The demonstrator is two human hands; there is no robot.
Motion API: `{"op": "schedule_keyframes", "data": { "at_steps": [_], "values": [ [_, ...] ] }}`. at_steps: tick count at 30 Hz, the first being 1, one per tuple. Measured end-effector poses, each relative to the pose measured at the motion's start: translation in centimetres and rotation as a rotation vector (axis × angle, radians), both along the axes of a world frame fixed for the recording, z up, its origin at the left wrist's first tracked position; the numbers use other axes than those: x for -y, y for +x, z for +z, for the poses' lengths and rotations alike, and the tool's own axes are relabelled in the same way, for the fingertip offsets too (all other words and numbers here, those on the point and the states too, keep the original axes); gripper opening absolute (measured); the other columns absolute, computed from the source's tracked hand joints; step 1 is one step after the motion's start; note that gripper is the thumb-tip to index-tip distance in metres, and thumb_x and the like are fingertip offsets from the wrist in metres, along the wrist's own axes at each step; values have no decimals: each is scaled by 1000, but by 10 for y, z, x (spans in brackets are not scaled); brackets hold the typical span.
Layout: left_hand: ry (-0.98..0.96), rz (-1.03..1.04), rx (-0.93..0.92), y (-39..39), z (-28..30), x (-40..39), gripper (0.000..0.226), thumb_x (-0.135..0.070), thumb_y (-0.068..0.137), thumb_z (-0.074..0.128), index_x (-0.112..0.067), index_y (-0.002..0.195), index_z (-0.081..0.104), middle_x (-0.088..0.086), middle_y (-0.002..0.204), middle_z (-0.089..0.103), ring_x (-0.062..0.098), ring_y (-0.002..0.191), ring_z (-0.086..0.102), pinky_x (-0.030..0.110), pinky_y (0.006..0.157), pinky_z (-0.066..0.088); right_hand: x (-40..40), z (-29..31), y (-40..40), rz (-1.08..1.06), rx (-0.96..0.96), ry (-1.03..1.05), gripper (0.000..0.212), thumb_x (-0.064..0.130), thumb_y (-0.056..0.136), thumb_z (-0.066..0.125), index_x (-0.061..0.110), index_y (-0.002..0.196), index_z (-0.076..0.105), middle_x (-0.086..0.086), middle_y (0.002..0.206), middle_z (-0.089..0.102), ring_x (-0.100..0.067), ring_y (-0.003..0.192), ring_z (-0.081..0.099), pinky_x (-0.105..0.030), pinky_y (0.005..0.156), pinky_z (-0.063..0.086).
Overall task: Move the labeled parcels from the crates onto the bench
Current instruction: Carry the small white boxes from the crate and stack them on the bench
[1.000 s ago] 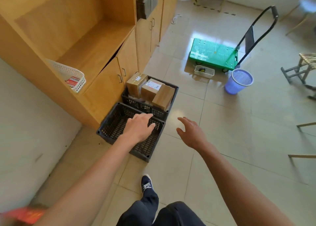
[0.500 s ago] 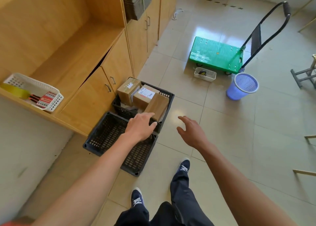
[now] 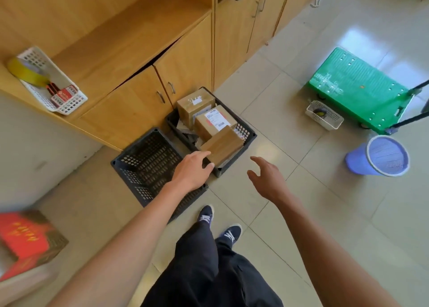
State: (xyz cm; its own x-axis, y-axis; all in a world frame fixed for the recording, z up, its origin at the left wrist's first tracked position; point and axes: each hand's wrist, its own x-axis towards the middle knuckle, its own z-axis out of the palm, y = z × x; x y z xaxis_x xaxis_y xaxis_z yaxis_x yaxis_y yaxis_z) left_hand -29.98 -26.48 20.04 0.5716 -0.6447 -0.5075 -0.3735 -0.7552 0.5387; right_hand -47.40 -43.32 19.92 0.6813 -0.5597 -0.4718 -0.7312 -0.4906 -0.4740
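Two black plastic crates stand on the floor by the wooden cabinet. The nearer crate (image 3: 148, 165) holds nothing I can see. The farther crate (image 3: 249, 134) holds three cardboard parcels: a plain brown one (image 3: 224, 144) nearest me, one with a white shipping label (image 3: 214, 121), and a taped one (image 3: 195, 103) at the back. My left hand (image 3: 191, 169) reaches out with relaxed fingers, its fingertips at the near corner of the plain parcel. My right hand (image 3: 265, 179) hovers open to the right of the crate, touching nothing.
The wooden cabinet's low shelf (image 3: 120, 42) carries a white basket (image 3: 69, 103) with yellow tape. A green trolley (image 3: 357, 86), a small white basket (image 3: 325, 116) and a purple bin (image 3: 383, 156) stand on the tiles at right. A red box (image 3: 25, 239) sits at lower left.
I have stepped closer and the view has tilted down. Both hands have moved toward the farther crate; my left hand now reaches the plain parcel's near corner.
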Motion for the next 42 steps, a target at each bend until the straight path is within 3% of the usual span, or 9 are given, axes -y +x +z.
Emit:
{"op": "schedule_keyframes", "data": {
  "at_steps": [7,17,23,26,29,31,34,38,42],
  "values": [
    [-1,216,-72,36,-48,28,50,-42,102,56,-25,148,50,-3,152,49,19,140,44,43,114,41,53,-42,64,161,-68,26,51,32,100,58,24,148,45,1,149,52,-24,133,51,-41,105,46],
    [22,456,-233,74,-109,67,50,-38,102,57,-24,149,49,2,152,50,23,140,45,43,112,42,95,-113,145,207,-178,152,50,29,100,57,26,149,44,-4,149,52,-27,130,54,-41,104,48],
    [1,643,-319,92,-182,94,51,-39,102,57,-25,150,48,-1,153,50,20,140,46,34,108,39,127,-183,179,184,-221,227,52,26,99,58,27,149,44,-12,133,64,-27,105,66,-35,87,55],
    [13,750,-360,94,-230,102,52,-40,101,58,-27,150,46,-1,153,49,20,139,47,29,103,37,148,-225,192,215,-212,204,57,20,97,60,23,151,42,-8,144,56,-21,109,61,-31,87,50],
    [49,853,-402,93,-279,106,55,-42,100,59,-30,152,43,0,154,48,22,138,48,33,105,39,169,-269,203,288,-197,173,62,15,95,61,19,153,39,-6,150,48,-30,128,52,-44,103,48],
    [70,919,-430,93,-311,110,60,-45,99,60,-32,153,39,1,155,46,24,138,47,38,107,40,180,-296,208,299,-211,171,66,16,95,61,19,154,34,-7,153,45,-32,132,49,-50,104,47],
    [80,1015,-451,92,-355,117,65,-46,98,60,-33,156,33,0,158,43,24,140,46,36,104,38,191,-334,214,245,-230,198,70,23,95,61,23,157,28,-7,155,43,-29,135,47,-39,103,45],
    [77,1161,-522,86,-400,127,74,-46,98,59,-34,160,21,-1,159,41,24,139,46,34,100,37,198,-374,220,215,-249,218,75,27,94,59,31,159,20,-9,149,49,-26,117,56,-32,85,44],
    [58,1255,-580,82,-422,137,77,-45,98,60,-33,161,18,-1,149,51,24,129,54,44,108,45,196,-394,222,178,-266,269,77,26,95,59,35,159,17,-9,142,52,-27,113,57,-41,87,54]
  ]
}}
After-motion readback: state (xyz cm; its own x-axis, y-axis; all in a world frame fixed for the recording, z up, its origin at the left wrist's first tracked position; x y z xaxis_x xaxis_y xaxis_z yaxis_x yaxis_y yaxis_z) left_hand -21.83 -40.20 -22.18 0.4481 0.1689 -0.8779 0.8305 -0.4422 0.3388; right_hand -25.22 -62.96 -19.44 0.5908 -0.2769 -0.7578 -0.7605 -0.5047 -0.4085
